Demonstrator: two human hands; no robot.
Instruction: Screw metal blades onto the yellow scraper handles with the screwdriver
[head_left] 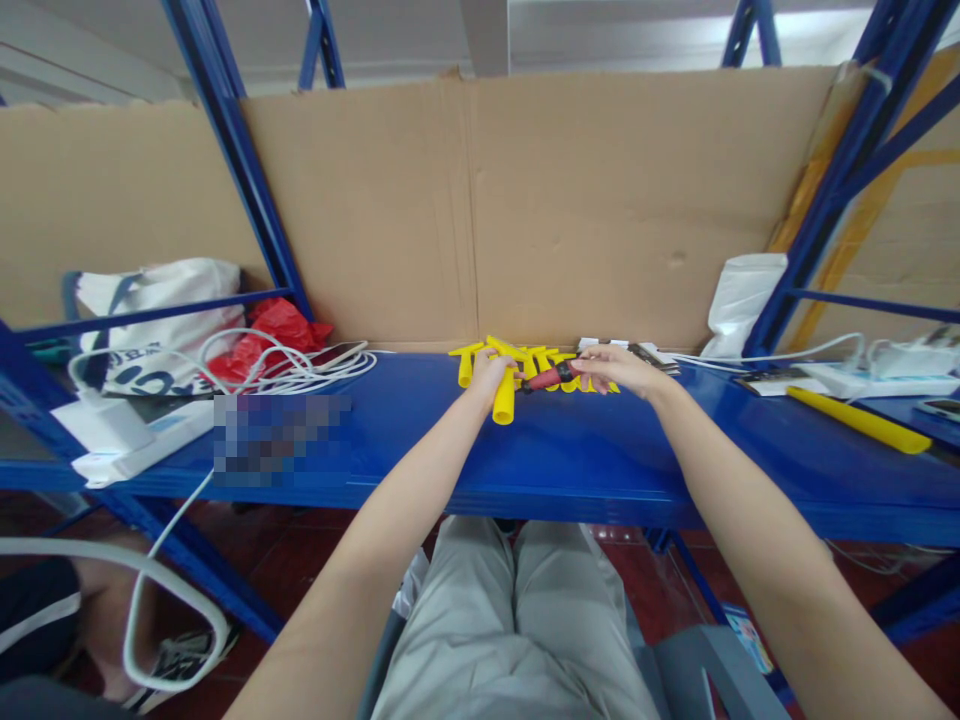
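My left hand (493, 373) is closed around a yellow T-shaped plastic tube piece (503, 402), whose round end points down toward me. In my right hand (611, 370) is a red and black hand tool (546, 378) that looks like a screwdriver. Its dark end reaches left, close to the yellow piece; I cannot tell whether they touch. Behind both hands, several similar yellow T-shaped pieces (466, 368) lie in a row on the blue shelf top (570, 455), partly hidden by my hands and the tool.
Left stand a white bag (161, 300), a red plastic bag (277, 340), coiled white cables (319, 365) and a power strip (150, 445). Right are a white pouch (742, 300), another power strip (847, 378) and a long yellow tube (859, 420). A cardboard wall (600, 200) closes the back.
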